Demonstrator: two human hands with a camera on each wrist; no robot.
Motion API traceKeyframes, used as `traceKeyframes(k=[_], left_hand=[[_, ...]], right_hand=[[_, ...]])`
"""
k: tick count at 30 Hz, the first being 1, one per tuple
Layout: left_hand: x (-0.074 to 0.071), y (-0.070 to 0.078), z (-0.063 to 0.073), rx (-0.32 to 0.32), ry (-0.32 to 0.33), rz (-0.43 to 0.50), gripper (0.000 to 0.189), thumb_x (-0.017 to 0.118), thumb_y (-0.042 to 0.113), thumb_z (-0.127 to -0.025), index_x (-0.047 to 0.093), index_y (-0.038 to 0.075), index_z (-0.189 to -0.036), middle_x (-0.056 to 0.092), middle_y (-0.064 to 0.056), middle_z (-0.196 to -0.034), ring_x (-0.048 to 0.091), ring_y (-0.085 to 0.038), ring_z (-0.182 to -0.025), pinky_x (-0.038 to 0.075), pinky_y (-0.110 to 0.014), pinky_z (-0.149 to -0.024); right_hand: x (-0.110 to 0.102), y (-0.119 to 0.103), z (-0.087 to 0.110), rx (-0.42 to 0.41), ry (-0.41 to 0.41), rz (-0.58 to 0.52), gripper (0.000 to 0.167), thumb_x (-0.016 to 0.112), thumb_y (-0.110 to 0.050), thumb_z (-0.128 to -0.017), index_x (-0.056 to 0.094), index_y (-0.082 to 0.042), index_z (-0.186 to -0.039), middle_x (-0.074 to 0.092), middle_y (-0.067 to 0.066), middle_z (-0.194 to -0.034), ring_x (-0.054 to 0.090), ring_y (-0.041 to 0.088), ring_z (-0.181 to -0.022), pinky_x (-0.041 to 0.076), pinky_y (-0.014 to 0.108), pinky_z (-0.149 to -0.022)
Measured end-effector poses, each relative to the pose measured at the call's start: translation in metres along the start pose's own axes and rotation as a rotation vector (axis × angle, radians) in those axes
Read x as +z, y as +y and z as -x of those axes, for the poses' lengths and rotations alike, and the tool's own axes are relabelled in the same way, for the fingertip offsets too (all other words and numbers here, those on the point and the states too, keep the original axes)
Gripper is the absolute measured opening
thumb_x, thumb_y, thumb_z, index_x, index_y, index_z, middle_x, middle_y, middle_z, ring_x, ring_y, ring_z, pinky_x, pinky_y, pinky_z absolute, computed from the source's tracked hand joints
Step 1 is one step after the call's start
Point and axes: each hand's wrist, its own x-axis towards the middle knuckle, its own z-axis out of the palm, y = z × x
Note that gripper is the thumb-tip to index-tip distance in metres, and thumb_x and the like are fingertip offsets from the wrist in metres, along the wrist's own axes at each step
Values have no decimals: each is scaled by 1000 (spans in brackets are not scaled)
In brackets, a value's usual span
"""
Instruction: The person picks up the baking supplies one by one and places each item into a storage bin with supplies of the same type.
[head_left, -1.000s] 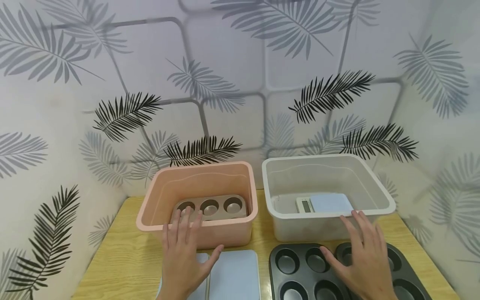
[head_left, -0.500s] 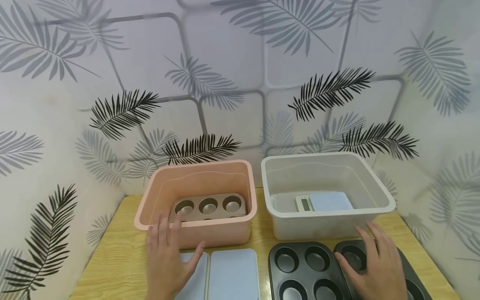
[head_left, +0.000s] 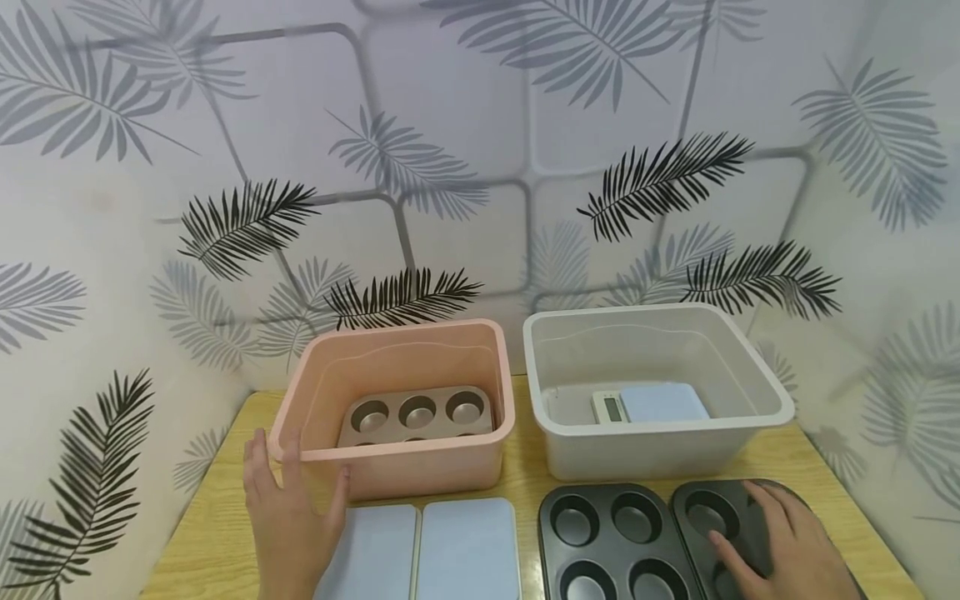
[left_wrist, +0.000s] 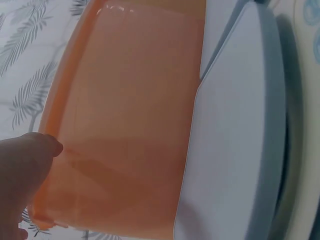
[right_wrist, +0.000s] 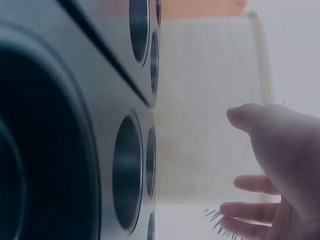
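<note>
My left hand (head_left: 291, 525) is beside the front left corner of a pink plastic bin (head_left: 427, 473), its fingers spread and slightly bent. In the left wrist view the thumb (left_wrist: 27, 157) overlaps the bin's rim. Two light blue rectangular slabs (head_left: 467, 550) lie side by side to the right of that hand. My right hand (head_left: 802, 550) is over the right one of two dark muffin pans, hiding part of that pan (head_left: 697, 552). Its fingers are loosely bent and hold nothing. The other muffin pan (head_left: 609, 550) lies against it on the left.
A white bin (head_left: 652, 454) stands behind the muffin pans, containing a kitchen scale (head_left: 660, 402) with a small display. Inside the pink bin lies a brown muffin pan (head_left: 395, 425). Both bins stand on a wooden table (head_left: 217, 492), close to the leaf-patterned wall (head_left: 480, 125).
From over the pink bin's front rim, my left hand has moved left and toward me. My right hand has moved right and back from the white bin, over the right muffin pan.
</note>
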Motion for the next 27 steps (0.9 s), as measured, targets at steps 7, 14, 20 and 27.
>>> traceKeyframes(k=[7, 14, 20, 27], left_hand=[[-4, -12, 2, -72, -13, 61, 88, 84, 27, -86, 46, 2, -162, 40, -43, -159, 42, -66, -142, 39, -85, -111], [2, -15, 7, -118, -37, 163, 88, 84, 12, -89, 42, 4, -166, 57, -39, -136, 54, -55, -125, 47, -62, -103], [7, -18, 11, -227, -25, 269, 84, 83, 2, -92, 46, 11, -166, 61, -30, -138, 62, -21, -123, 46, -8, -98], [8, -20, 11, -327, 14, 469, 69, 75, -7, -97, 53, 9, -160, 60, -20, -147, 60, 2, -122, 55, -6, -97]], right_hand=[[2, 22, 13, 25, -5, -36, 75, 95, -34, -77, 64, 4, -135, 66, 34, -125, 62, 58, -107, 50, 71, -86], [-1, 41, 20, 39, -82, -29, 75, 95, -29, -78, 63, 10, -134, 65, 40, -123, 64, 61, -102, 53, 74, -80], [-8, 60, 21, 127, -200, 28, 75, 91, -34, -85, 61, 12, -136, 62, 45, -126, 62, 62, -105, 53, 76, -83], [-4, 74, 40, 218, -157, 85, 71, 93, -32, -80, 64, 10, -130, 63, 45, -123, 62, 60, -103, 54, 74, -83]])
